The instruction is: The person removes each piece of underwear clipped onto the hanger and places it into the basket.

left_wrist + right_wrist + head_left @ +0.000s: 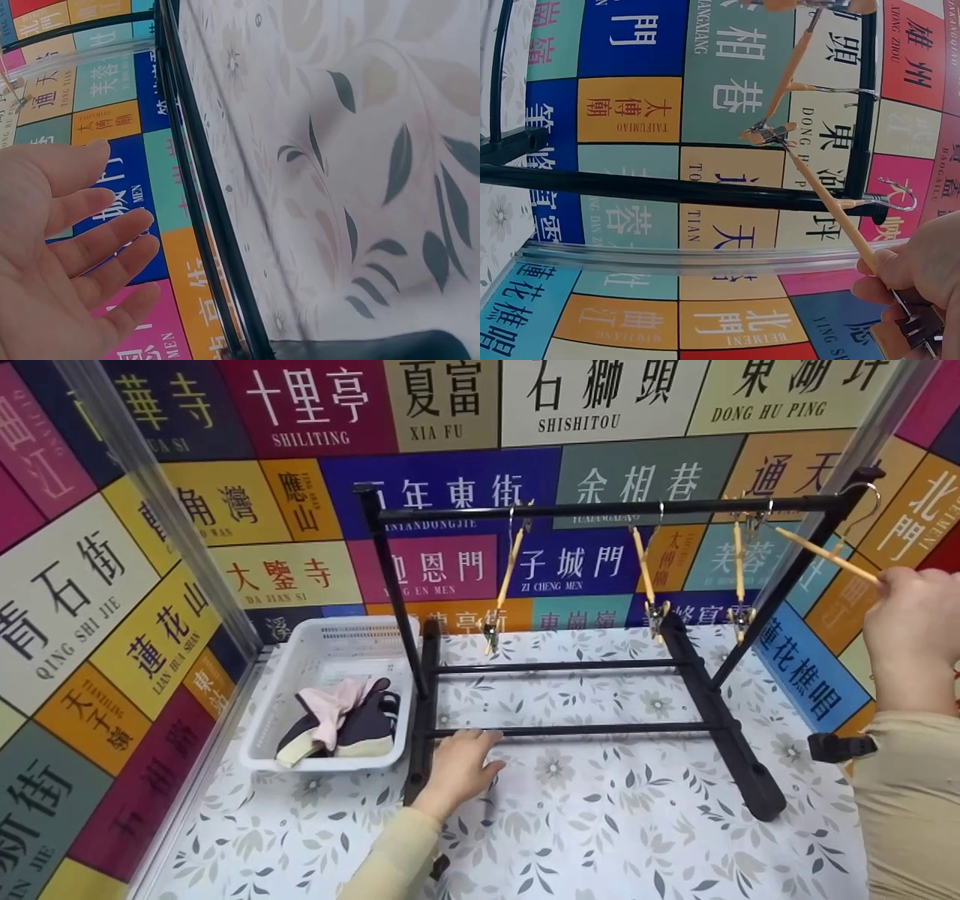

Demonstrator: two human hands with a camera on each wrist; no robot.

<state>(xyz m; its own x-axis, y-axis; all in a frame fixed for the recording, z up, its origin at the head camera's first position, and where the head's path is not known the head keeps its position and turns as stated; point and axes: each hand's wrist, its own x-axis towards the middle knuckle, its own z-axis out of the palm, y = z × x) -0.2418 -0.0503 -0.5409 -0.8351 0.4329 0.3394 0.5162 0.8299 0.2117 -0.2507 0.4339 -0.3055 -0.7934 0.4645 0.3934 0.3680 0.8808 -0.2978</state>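
At the upper right, my right hand (915, 637) pinches one end of a wooden clip hanger (829, 556), close to its clip in the right wrist view. The hanger slants, its far end overlapping the right post of the black clothes rack (585, 508) in the head view. Its metal hook (900, 196) shows beside the top bar's end. Three more clip hangers hang from the bar: a left one (508, 574), a middle one (645, 566) and a right one (739, 562). My left hand (461, 769), fingers loosely extended and holding nothing, is near the rack's lower front rail (600, 730).
Left of the rack stands a white plastic basket (255, 735) with a pink cloth piece (337, 709) over dark garments (375, 724). A leaf-patterned cloth (600, 825) covers the table. Colourful sign-printed panels (442, 435) wall in the back and sides.
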